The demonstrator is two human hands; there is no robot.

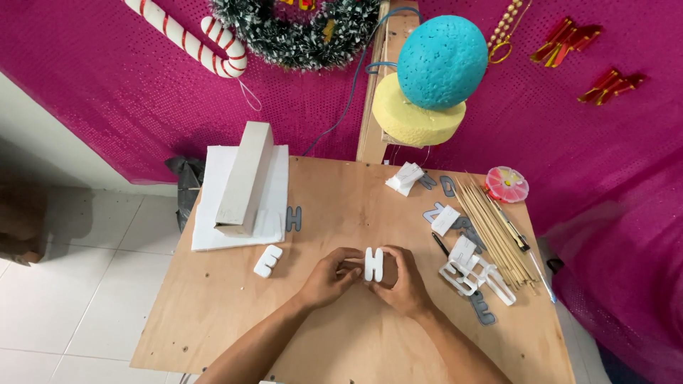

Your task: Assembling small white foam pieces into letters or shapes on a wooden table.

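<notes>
Both of my hands meet over the middle of the wooden table (pixel 213 313). Between them stands a white foam letter (pixel 373 264) shaped like an H, held upright. My left hand (pixel 331 276) pinches its left side with the fingertips. My right hand (pixel 402 281) curls around its right side and back. A second white foam letter (pixel 267 260), shaped like an E, lies flat on the table to the left of my left hand, apart from it.
A white foam slab (pixel 274 213) with a long foam block (pixel 245 178) on it sits at the back left. At the right lie wooden skewers (pixel 491 227), grey cut-out letters (pixel 482 309), white foam scraps (pixel 473 274) and a round red-and-white case (pixel 506 184). Foam balls (pixel 441 60) hang above.
</notes>
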